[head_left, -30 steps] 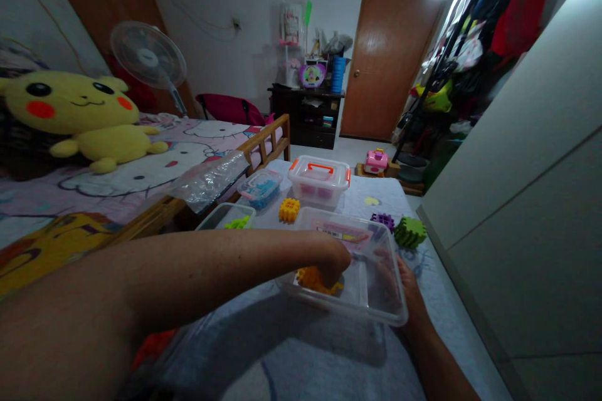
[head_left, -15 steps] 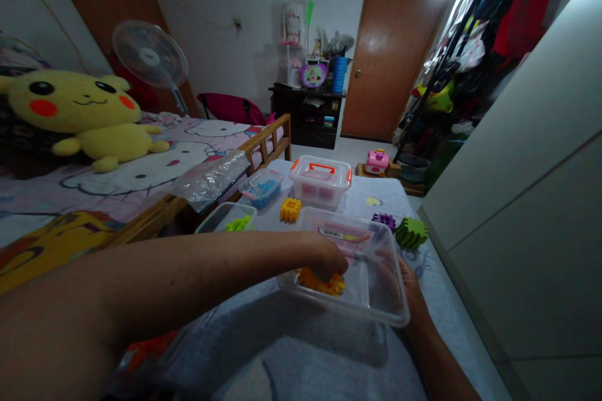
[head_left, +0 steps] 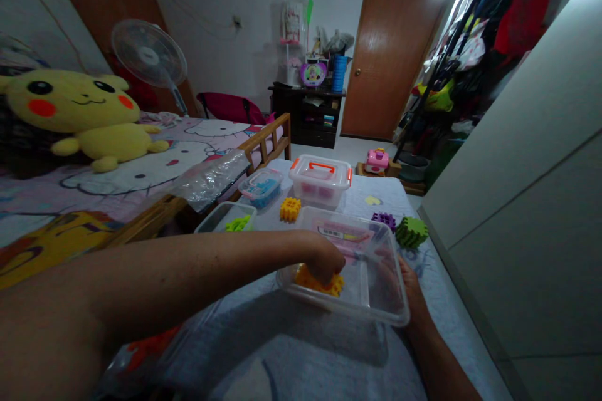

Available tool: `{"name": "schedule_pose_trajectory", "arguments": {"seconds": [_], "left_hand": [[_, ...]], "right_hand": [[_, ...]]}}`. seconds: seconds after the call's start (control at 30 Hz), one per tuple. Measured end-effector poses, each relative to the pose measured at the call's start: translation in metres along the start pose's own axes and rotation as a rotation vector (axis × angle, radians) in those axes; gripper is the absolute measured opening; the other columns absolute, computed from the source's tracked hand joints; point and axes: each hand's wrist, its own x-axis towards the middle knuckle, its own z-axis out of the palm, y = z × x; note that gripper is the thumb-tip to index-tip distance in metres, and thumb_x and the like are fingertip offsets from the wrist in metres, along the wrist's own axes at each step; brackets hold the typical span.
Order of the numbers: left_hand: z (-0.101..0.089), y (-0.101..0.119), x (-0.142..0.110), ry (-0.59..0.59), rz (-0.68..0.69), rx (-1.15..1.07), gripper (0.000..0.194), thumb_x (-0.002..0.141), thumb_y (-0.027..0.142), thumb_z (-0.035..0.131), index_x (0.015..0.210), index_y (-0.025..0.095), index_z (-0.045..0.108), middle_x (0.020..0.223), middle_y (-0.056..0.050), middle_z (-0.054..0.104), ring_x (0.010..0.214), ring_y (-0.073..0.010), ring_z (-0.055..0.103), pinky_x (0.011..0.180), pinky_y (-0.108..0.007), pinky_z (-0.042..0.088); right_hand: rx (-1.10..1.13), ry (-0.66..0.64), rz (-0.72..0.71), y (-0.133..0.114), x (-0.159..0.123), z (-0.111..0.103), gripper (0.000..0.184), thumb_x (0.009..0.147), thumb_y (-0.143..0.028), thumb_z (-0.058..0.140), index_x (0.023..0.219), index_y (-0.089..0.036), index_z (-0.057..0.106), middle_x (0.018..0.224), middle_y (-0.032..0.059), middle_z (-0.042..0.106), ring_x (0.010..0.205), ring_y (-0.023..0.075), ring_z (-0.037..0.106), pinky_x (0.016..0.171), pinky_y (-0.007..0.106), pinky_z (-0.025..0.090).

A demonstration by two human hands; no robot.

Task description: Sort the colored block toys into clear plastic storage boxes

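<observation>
From my remote view, the left hand [head_left: 324, 258] is clenched onto an orange interlocking block [head_left: 317, 281] inside a clear plastic box [head_left: 357, 311], while the right hand [head_left: 411, 291] grasps the box's right side, apparently steadying it on the grey-blue cloth [head_left: 263, 341].

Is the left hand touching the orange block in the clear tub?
Touching. The head view shows the left hand curled down over the orange block, its fingers resting on the block inside the clear tub.
</observation>
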Motion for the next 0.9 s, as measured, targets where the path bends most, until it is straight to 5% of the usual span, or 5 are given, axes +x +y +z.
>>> {"name": "schedule_pose_trajectory", "arguments": {"seconds": [0.3,0.47,0.6,0.73,0.9], "left_hand": [[0.002,-0.002,-0.005,0.033,-0.044,0.161,0.029,0.071,0.006,0.067,0.097,0.015,0.076,0.103,-0.014,0.077,0.087,-0.0277,0.071,0.075,-0.032,0.053],[0.004,0.000,-0.013,0.085,-0.053,0.142,0.052,0.073,0.007,0.065,0.124,0.019,0.068,0.109,-0.014,0.076,0.089,-0.0289,0.070,0.077,-0.035,0.052],[0.014,-0.004,-0.011,0.187,-0.004,0.064,0.078,0.067,0.002,0.066,0.138,0.035,0.056,0.109,-0.007,0.077,0.088,-0.0263,0.071,0.076,-0.032,0.050],[0.021,-0.008,-0.007,0.203,0.016,0.023,0.065,0.064,0.000,0.066,0.116,0.038,0.071,0.103,-0.002,0.078,0.086,-0.0242,0.071,0.072,-0.029,0.050],[0.016,-0.006,-0.010,0.092,-0.004,0.140,0.049,0.068,0.004,0.067,0.113,0.024,0.073,0.110,-0.012,0.075,0.085,-0.0270,0.070,0.070,-0.031,0.050]], "right_hand": [[0.060,0.001,0.076,-0.008,-0.004,0.005,0.039,0.057,-0.029,0.088,0.092,-0.022,0.072,0.067,-0.0035,0.071,0.050,0.0133,0.061,0.044,0.021,0.049],[0.058,0.016,0.089,-0.010,-0.004,0.006,0.041,0.057,-0.034,0.089,0.093,-0.022,0.073,0.066,-0.0031,0.070,0.051,0.0147,0.062,0.046,0.023,0.051],[0.022,0.007,0.081,-0.009,-0.004,0.006,0.041,0.060,-0.038,0.086,0.096,-0.022,0.073,0.066,-0.0014,0.071,0.050,0.0177,0.061,0.045,0.026,0.050],[0.007,0.005,0.065,-0.008,-0.003,0.005,0.038,0.059,-0.034,0.086,0.094,-0.024,0.073,0.067,-0.0020,0.071,0.051,0.0175,0.061,0.044,0.025,0.049],[0.048,-0.006,0.076,-0.008,-0.004,0.005,0.036,0.060,-0.035,0.087,0.090,-0.022,0.072,0.067,-0.0017,0.071,0.051,0.0160,0.062,0.044,0.024,0.050]]}}
